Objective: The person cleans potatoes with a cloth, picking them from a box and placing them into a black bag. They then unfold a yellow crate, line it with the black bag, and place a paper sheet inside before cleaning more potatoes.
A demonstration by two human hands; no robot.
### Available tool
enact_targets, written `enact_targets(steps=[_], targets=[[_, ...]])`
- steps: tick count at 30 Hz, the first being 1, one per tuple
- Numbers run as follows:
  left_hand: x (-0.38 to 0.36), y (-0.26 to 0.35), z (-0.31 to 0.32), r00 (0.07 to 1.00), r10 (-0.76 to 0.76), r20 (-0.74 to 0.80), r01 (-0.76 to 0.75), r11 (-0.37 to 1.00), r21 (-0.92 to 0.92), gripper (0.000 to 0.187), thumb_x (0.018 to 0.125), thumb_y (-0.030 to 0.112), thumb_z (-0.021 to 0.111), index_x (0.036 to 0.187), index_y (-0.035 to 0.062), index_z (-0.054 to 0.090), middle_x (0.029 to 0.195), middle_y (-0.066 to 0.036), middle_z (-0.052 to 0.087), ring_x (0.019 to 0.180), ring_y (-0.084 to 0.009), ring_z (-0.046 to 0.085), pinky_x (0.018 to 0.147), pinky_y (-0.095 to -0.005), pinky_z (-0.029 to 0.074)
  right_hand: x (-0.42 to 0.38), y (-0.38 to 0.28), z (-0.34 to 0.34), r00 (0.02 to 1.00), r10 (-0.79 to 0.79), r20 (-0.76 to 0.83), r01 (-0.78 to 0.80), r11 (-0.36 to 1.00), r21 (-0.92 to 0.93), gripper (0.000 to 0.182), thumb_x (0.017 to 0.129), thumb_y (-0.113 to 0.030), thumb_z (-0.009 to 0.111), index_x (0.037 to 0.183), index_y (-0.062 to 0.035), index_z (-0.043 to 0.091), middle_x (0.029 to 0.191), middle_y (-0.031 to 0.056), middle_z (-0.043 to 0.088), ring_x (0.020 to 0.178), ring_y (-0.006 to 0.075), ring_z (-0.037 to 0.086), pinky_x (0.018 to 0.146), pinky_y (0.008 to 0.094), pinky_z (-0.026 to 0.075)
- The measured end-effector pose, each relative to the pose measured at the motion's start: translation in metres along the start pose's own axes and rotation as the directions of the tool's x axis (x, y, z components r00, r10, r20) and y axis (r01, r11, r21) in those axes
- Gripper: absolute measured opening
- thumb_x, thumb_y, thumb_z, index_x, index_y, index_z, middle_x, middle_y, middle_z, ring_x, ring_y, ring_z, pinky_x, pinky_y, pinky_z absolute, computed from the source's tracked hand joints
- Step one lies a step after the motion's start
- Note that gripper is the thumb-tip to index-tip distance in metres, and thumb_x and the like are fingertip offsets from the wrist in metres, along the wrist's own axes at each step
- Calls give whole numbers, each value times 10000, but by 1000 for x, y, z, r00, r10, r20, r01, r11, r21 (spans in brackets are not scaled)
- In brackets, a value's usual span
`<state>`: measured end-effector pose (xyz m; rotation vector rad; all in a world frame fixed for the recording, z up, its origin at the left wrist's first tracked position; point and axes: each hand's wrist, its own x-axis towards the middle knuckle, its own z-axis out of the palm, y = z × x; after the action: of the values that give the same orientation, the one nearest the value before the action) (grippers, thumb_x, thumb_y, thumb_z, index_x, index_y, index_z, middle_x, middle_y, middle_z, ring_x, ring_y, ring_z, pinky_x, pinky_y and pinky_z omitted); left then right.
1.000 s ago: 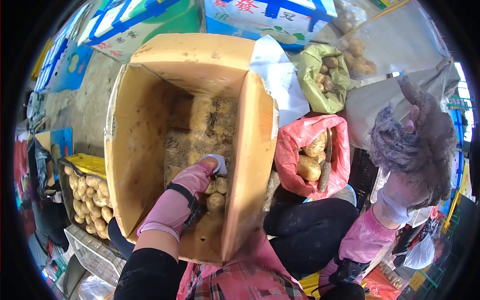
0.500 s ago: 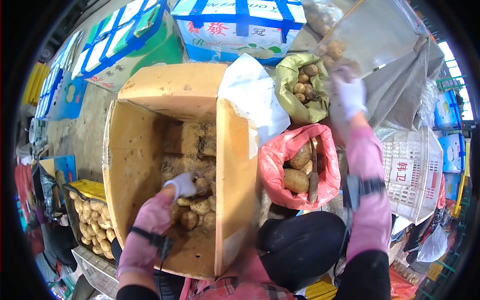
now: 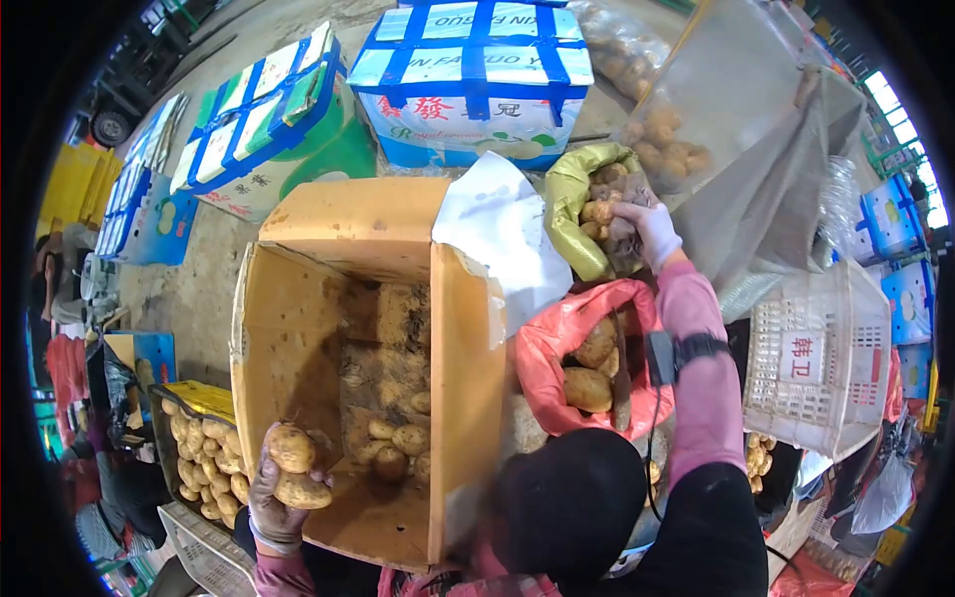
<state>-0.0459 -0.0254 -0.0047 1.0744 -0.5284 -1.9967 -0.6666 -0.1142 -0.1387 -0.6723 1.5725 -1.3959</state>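
The left hand (image 3: 274, 502) grips two potatoes (image 3: 295, 463) over the near left edge of the cardboard box (image 3: 468, 388). The right hand (image 3: 649, 227) has its fingers curled at potatoes (image 3: 598, 211) in the green bag (image 3: 569, 224); its exact grip is unclear.

My right fingertips (image 3: 629, 211) blur into the potatoes (image 3: 600, 211), and my left palm hides behind two others (image 3: 291, 450).

Matt brown cardboard box (image 3: 468, 378), glossy red plastic bag (image 3: 544, 348), smooth white paper (image 3: 502, 234).
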Motion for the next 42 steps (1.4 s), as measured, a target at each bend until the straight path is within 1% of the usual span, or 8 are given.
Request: enact_targets(steps=[3,14,15,20,23,27,36,42], targets=[[-15,-11,-15,997,75,2,-75,992,-106,526,942,387,568,1352,72,471,1189,-125,604,926,-275,606,889,-509,483,-117,-73,15,968,-73,240,-21,930,368,441,833,-15,653,1261,7,548,1125,105,663,979,212,666,858,350,553],[-75,-28,38,907,143,396,-129,990,-64,631,906,152,683,1437,54,355,1228,-90,570,1027,-194,613,897,-334,518,-448,25,-151,971,56,-233,-211,660,-721,497,826,13,640,1312,3,536,1214,103,613,1109,189,582,946,304,468],[-85,-31,45,910,173,376,-180,983,-18,675,890,203,704,1441,49,347,1174,-95,577,965,-190,615,847,-348,527,-447,46,-180,967,41,-252,-144,902,-407,486,837,0,643,1308,28,527,1213,112,612,1088,187,593,944,298,465],[-125,-34,52,875,256,410,-317,944,87,659,880,216,726,1410,20,387,1158,-85,597,925,-170,621,840,-319,521,-453,-112,1,877,-459,-141,367,830,-420,471,888,-90,678,1302,31,489,1010,119,667,841,136,641,714,251,519],[-149,-37,59,889,293,351,-322,946,24,548,926,105,637,1414,25,401,1227,-60,594,1026,-133,604,902,-293,504,-481,-151,121,986,-140,93,151,981,-120,475,898,-122,680,1299,44,486,1003,67,639,791,117,614,674,250,521],[-154,-61,48,754,578,310,-653,709,266,531,915,57,613,1400,-5,407,1278,-81,586,1141,-178,583,947,-309,488,-482,-93,240,591,-574,567,774,601,-198,424,917,-175,662,1266,32,538,1169,142,660,1102,208,606,960,361,461],[-173,-33,33,637,581,506,-684,123,720,655,860,68,707,1434,0,401,1386,-99,523,1225,-139,501,1028,-303,416,-465,-70,304,877,-183,445,-4,922,387,361,938,-154,641,1228,51,575,1111,98,649,1063,145,577,954,282,441],[-159,-48,39,844,435,315,-522,801,293,671,852,36,690,1451,13,388,1365,-102,542,1206,-139,511,1023,-305,424,-477,-73,289,865,-361,349,273,922,276,288,883,-111,717,1116,10,599,1085,29,634,994,94,578,909,253,467]])
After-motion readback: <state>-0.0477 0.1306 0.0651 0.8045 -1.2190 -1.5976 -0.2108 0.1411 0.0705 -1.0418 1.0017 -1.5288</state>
